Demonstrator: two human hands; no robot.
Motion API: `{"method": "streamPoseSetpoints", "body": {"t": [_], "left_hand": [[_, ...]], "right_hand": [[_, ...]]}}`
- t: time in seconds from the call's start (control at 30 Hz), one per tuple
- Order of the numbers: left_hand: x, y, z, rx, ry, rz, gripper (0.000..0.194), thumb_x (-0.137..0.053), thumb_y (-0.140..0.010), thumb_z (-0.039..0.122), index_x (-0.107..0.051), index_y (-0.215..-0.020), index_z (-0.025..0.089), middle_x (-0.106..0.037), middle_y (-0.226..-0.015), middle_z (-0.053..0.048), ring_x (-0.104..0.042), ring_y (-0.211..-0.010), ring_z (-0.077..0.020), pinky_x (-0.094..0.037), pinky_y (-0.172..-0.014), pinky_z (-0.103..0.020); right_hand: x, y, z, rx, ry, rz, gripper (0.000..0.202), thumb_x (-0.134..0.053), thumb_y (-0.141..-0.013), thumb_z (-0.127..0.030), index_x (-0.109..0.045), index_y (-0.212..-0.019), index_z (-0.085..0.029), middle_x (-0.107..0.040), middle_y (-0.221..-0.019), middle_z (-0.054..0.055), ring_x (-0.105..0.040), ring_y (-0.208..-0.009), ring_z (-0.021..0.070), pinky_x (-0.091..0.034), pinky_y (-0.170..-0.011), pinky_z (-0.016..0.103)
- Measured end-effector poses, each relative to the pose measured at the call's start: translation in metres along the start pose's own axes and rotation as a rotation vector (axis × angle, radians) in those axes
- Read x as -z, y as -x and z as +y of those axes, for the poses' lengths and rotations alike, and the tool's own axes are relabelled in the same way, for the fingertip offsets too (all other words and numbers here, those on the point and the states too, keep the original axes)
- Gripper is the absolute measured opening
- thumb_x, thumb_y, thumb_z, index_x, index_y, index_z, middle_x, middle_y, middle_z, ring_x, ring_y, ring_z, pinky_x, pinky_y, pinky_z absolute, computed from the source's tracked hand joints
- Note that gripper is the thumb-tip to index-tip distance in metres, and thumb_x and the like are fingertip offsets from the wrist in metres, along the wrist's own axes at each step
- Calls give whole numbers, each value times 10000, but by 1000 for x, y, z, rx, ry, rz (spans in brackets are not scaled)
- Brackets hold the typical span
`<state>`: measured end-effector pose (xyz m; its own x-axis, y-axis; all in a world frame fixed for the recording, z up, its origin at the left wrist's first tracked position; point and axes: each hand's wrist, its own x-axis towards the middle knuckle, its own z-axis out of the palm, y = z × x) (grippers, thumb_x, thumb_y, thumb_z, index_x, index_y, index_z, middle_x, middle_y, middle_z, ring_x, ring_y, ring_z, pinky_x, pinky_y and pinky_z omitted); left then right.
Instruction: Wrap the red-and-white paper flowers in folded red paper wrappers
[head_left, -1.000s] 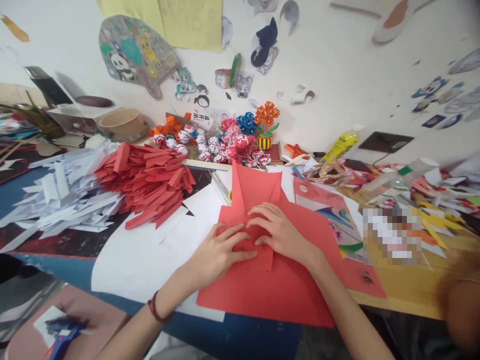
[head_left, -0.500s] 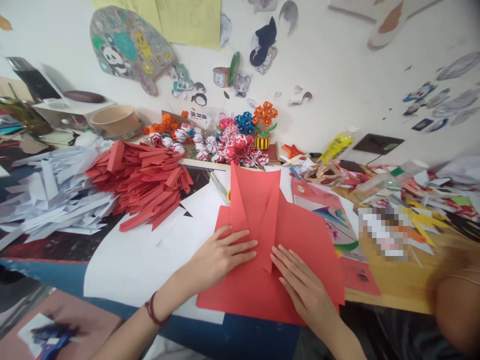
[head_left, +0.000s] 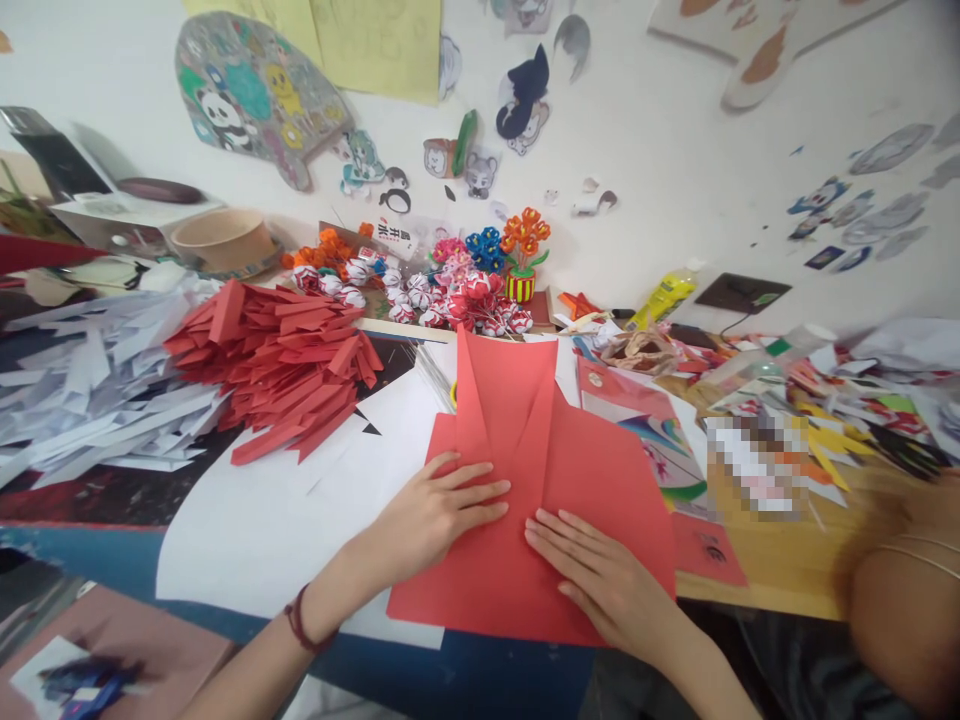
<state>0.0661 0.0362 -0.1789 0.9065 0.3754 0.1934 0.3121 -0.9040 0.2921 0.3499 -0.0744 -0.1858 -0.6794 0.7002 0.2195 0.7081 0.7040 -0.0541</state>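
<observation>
A folded sheet of red paper (head_left: 504, 400) lies over more red paper (head_left: 600, 470), its two long sides turned inward so they meet in a V. My left hand (head_left: 442, 510) presses flat on the left fold, fingers stretched toward the middle. Flat across the lower end of the right fold rests my right hand (head_left: 589, 565), its fingers straight and close to the left fingertips. Neither hand grips anything. Beneath the red paper spreads a large white sheet (head_left: 247, 530).
To the left are piles of folded red strips (head_left: 277, 350) and white strips (head_left: 112, 390). Paper flowers (head_left: 480, 290) line the wall. At right, scraps, a yellow bottle (head_left: 667, 293) and a drawing (head_left: 667, 455) cover the wooden table (head_left: 780, 570). Another person's arm (head_left: 907, 610) is at the right edge.
My right hand has slid inward and slightly down, now covering the lower end of the right fold. My left hand stays put on the paper. A red shape has appeared at the far left.
</observation>
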Motion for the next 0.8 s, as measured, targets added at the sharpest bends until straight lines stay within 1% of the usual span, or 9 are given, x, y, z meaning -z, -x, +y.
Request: {"method": "streamPoseSetpoints", "body": {"t": [0.1, 0.23, 0.33, 0.4, 0.53, 0.8], "left_hand": [[-1, 0, -1, -5, -3, 14, 447, -418, -988, 129, -523, -1394, 286, -468, -1513, 46, -363, -1439, -236, -173, -1178, -446], [-4, -1, -1, -10, -7, 35, 416, -410, -1009, 169, -532, -1384, 299, -498, -1493, 37, -377, -1432, -222, -192, -1175, -436], [-4, -1, -1, -16, -8, 40, 419, -404, -1012, 177, -517, -1397, 301, -510, -1485, 31, -386, -1427, -217, -198, -1175, -437], [-4, -1, -1, -19, -12, 47, 427, -400, -1009, 165, -517, -1398, 294, -517, -1480, 22, -387, -1426, -217, -202, -1174, -436], [-2, -1, 0, -20, -13, 53, 433, -397, -999, 140, -535, -1383, 284, -531, -1468, 11, -399, -1418, -220, -206, -1173, -438], [-3, -1, -1, -23, -11, 48, 466, -419, -966, 97, -541, -1375, 284, -520, -1479, 19, -395, -1420, -218, -187, -1180, -436]], "right_hand": [[1, -1, 8, -15, -47, -51, 557, -414, -1001, -189, -279, -1541, -184, -437, -1520, 26, -377, -1427, 152, -309, -1202, 343], [2, -6, 22, -59, -105, -90, 564, -426, -1000, -184, -278, -1541, -244, -439, -1518, -1, -340, -1446, 170, -320, -1206, 401], [3, -11, 36, -99, -132, -87, 550, -431, -1004, -194, -301, -1531, -281, -455, -1507, -20, -273, -1475, 194, -321, -1208, 455], [3, -16, 45, -127, -153, -86, 535, -428, -1008, -201, -318, -1522, -305, -472, -1494, -27, -257, -1481, 201, -319, -1208, 483], [4, -26, 64, -174, -194, -72, 491, -415, -1021, -236, -358, -1499, -334, -496, -1474, -37, -271, -1478, 199, -309, -1211, 504], [3, -49, 104, -293, -239, -52, 427, -366, -1040, -335, -419, -1463, -349, -495, -1473, -39, -299, -1468, 209, -297, -1209, 525]]}}
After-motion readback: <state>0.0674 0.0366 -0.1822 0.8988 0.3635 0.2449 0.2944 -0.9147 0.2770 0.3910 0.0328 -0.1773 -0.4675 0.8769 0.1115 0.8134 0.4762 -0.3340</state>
